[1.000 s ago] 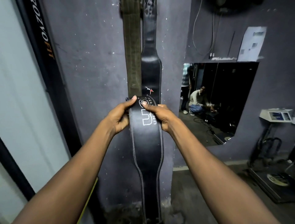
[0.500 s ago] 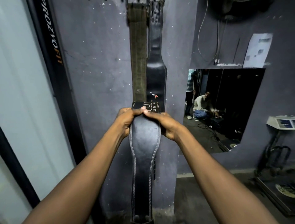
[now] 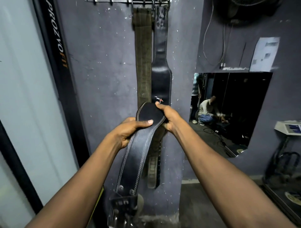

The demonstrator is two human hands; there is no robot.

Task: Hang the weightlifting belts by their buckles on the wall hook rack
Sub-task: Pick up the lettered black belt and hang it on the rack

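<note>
A black leather belt [image 3: 143, 130] is held in both hands in front of a grey wall [image 3: 101, 81]. Its folded upper end is gripped by the left hand [image 3: 130, 130], thumb laid flat across the front and fingers curled behind, and by the right hand [image 3: 169, 117], whose fingers are wrapped over the fold from the 3 o'clock side. From the hands the belt runs down toward 7 o'clock, where its metal buckle [image 3: 123, 210] hangs at the lower edge of the view, blurred.

At 12 o'clock from the hands, a hook rack [image 3: 130, 1] is fixed at the top of the wall. Two belts hang from it, side by side and touching: an olive webbing belt [image 3: 143, 57] on the 9 o'clock side and a second black belt [image 3: 161, 73] on the 3 o'clock side. The held belt is in front of their lower parts. At 3 o'clock a mirror [image 3: 244, 105] is set in the wall.
</note>
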